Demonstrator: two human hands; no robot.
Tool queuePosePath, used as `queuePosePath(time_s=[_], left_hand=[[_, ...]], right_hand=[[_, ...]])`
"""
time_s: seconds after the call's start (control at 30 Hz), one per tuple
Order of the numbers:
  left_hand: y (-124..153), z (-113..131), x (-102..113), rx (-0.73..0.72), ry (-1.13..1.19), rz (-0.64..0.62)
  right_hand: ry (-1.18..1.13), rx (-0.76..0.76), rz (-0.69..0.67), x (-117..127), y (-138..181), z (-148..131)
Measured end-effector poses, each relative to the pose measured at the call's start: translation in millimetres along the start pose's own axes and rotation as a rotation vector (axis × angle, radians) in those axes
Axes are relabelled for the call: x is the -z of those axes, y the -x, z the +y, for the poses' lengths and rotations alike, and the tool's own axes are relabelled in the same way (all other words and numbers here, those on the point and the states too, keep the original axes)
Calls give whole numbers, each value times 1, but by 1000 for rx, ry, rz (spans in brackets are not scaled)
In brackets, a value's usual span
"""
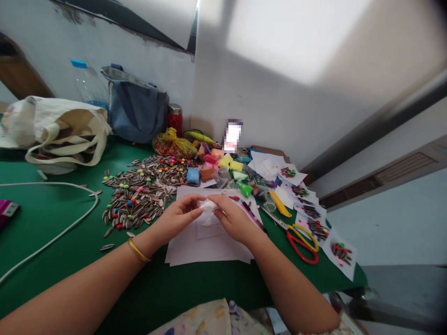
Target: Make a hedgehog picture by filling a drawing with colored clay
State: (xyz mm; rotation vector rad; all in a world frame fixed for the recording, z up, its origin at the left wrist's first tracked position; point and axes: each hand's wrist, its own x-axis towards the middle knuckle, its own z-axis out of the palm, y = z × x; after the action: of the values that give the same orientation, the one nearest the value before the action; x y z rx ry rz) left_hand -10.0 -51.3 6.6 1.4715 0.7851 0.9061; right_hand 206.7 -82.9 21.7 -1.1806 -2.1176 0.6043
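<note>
Both of my hands meet over a stack of white paper sheets (206, 246) on the green table (63, 218). My left hand (179, 215), with a gold bangle on its wrist, pinches a small white lump wrapped in clear plastic (208, 208). My right hand (233, 217) pinches the same lump from the other side. Its fingers are curled closed around it.
A heap of striped sunflower seeds with coloured beads (139, 193) lies left of the paper. Behind are coloured clay packets (209, 170), a yellow knife (280, 204), red-and-yellow scissors (300, 239), finished seed cards (316, 223), a white cable (59, 218), a cream tote (59, 132), a blue bag (136, 111) and a red flask (175, 118).
</note>
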Motion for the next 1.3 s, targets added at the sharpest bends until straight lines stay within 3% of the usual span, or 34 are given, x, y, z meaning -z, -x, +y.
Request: queuePosePath(time_s=[0.13, 0.33, 0.5, 0.63, 0.93, 1.13, 1.3], left_hand=[[-2, 3, 3, 84, 57, -22], [-4, 1, 9, 144, -41, -131], [-1, 4, 4, 254, 49, -160], [-1, 4, 1, 303, 46, -71], [-7, 8, 9, 201, -26, 62], [-9, 1, 8, 5, -229, 36], [-10, -4, 4, -17, -146, 7]], right_hand=[[-37, 18, -58, -4, 2, -1], [0, 53, -171, -3, 3, -4], [28, 90, -190, -7, 3, -7], [30, 80, -184, -12, -2, -8], [-79, 42, -50, -16, 2, 17], [-101, -38, 3, -16, 3, 16], [-161, -46, 18, -17, 4, 13]])
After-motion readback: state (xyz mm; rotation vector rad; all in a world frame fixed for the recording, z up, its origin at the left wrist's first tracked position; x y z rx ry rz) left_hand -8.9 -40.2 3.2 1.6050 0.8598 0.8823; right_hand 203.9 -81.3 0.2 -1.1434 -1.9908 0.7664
